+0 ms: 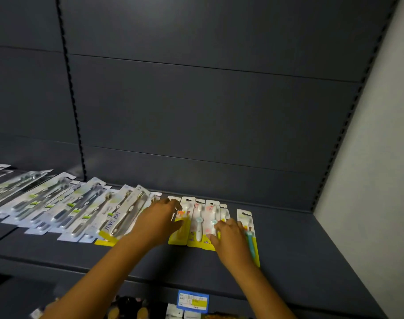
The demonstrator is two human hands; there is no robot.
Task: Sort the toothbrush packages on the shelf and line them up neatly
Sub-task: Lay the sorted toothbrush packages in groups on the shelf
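Toothbrush packages lie in a row across the dark grey shelf (288,245). White-and-green adult packs (58,203) fan out on the left, and a "JING PAI" pack (120,217) lies slanted on top. Yellow-backed children's packs (198,222) sit side by side in the middle. One yellow pack with a teal brush (250,236) lies slightly apart at the right. My left hand (157,222) rests flat with spread fingers over the packs beside the JING PAI pack. My right hand (230,238) presses flat on the children's packs, touching the teal one.
The shelf's back panel (196,111) rises right behind the packs. A pale side wall (368,180) closes the right end. A blue-and-yellow price tag (193,300) hangs on the front edge, with goods on the lower shelf (132,309) beneath.
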